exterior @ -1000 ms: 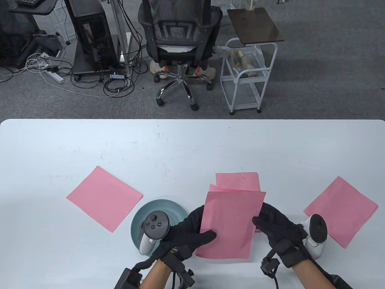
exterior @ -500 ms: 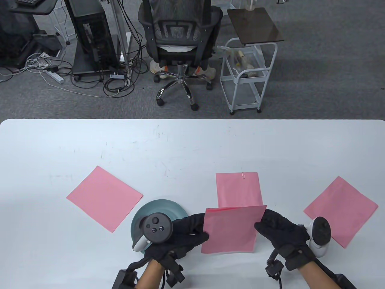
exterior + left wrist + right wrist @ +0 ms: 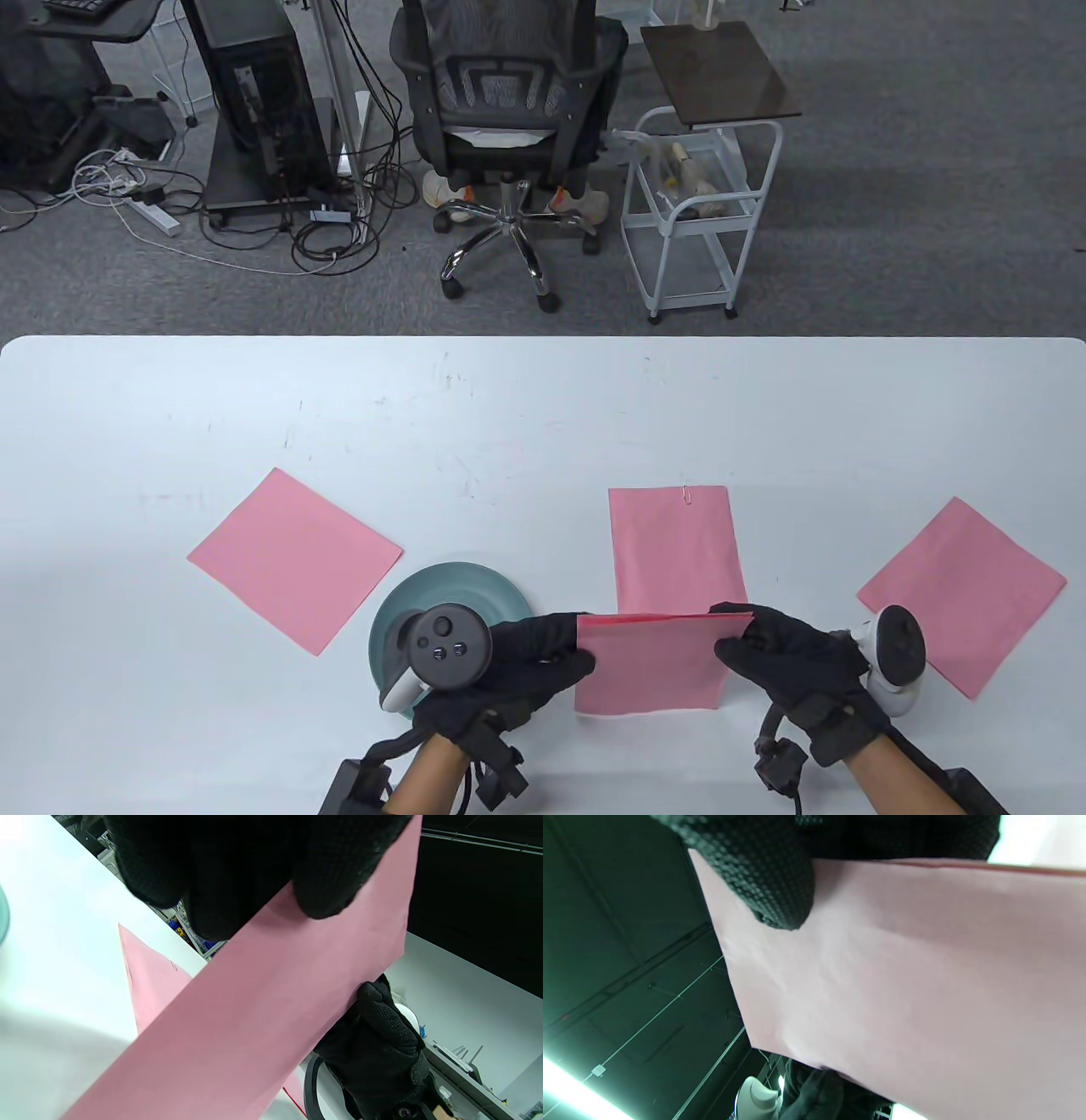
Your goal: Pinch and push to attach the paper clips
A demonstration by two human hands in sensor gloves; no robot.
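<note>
Since a second ago, both hands have drawn the held pink paper toward the near edge, and it now covers less of the clipped sheet lying behind it. On the white table, going from largest to smallest, a loose pink sheet lies at the left and another pink sheet at the right, each well apart from the middle. A teal plate sits just left of the held paper, partly under the left hand. The left hand pinches the paper's left edge, thumb on top; the right hand pinches its right edge. A small paper clip sits on the far edge of the clipped sheet.
</note>
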